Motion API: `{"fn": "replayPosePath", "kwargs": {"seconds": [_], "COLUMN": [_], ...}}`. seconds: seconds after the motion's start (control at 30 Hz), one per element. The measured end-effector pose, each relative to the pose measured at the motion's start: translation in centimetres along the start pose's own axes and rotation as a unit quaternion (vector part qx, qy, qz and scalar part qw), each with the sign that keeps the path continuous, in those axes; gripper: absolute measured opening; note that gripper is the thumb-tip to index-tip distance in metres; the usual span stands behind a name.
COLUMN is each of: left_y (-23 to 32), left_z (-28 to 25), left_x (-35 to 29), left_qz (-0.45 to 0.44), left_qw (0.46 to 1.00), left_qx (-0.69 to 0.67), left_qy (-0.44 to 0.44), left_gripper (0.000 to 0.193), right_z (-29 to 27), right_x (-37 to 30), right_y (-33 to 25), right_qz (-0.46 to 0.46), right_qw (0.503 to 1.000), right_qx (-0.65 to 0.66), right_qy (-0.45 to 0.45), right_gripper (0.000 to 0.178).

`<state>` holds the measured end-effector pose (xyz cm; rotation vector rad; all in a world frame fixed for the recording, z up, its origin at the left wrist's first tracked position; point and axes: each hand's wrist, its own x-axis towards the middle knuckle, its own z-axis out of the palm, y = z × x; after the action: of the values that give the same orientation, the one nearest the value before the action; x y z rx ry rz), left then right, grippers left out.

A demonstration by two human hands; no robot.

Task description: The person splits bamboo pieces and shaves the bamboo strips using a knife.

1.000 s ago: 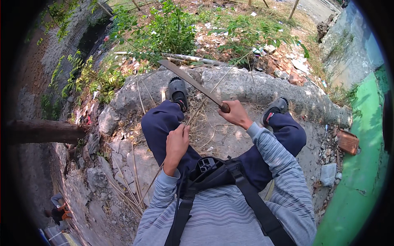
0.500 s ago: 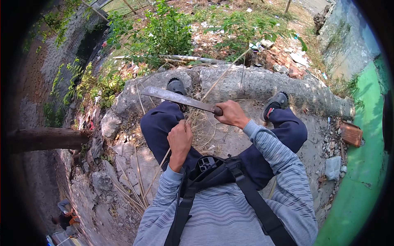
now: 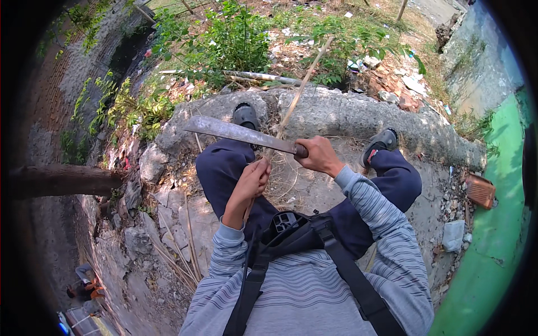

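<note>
My right hand [image 3: 320,155] is wrapped round the dark wooden handle of a machete [image 3: 241,133]. The long worn steel blade points left, nearly level, in front of my knees. Just below the blade, my left hand [image 3: 250,182] pinches a long pale strip [image 3: 302,87] that looks like split bamboo or cane. From those fingers the strip slants up and to the right, with its far end over the plants. The blade crosses the strip near the handle; whether it is cutting into it I cannot tell. A short length of strip shows under my left wrist.
Several loose strips [image 3: 190,241] lie on the broken concrete at my left. My shoes stand against a rough stone kerb [image 3: 347,115], with green plants [image 3: 241,45] and litter beyond. A tree trunk [image 3: 67,182] is at left, a green wall [image 3: 493,224] at right, another person [image 3: 87,288] lower left.
My left hand has turned and moved slightly up and right. The strip now stands steeper, shows a broader face and no longer trails out to the lower left. The machete has barely moved.
</note>
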<state>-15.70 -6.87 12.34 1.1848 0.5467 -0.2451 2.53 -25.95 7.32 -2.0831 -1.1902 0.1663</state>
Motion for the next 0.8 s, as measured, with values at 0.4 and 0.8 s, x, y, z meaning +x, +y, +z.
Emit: {"fn": "replayPosePath", "kwargs": {"seconds": [0.4,0.8], "left_y": [-3.2,-2.1], "left_z": [2.7,3.8], "left_x": [1.4,-0.1], "left_qz": [0.217,0.170], "left_qw": [0.871,0.740], "left_qx": [0.387,0.586], "left_qy": [0.210,0.283], "left_gripper": [0.041,0.026], "right_z": [0.0,0.9], "right_x": [0.4,0.5], "right_y": [-0.3,-0.5], "right_qz": [0.000,0.037], "right_qw": [1.000,0.999], "right_qx": [-0.004,0.018], "right_qy": [0.000,-0.011], "right_gripper": [0.027,0.023]}}
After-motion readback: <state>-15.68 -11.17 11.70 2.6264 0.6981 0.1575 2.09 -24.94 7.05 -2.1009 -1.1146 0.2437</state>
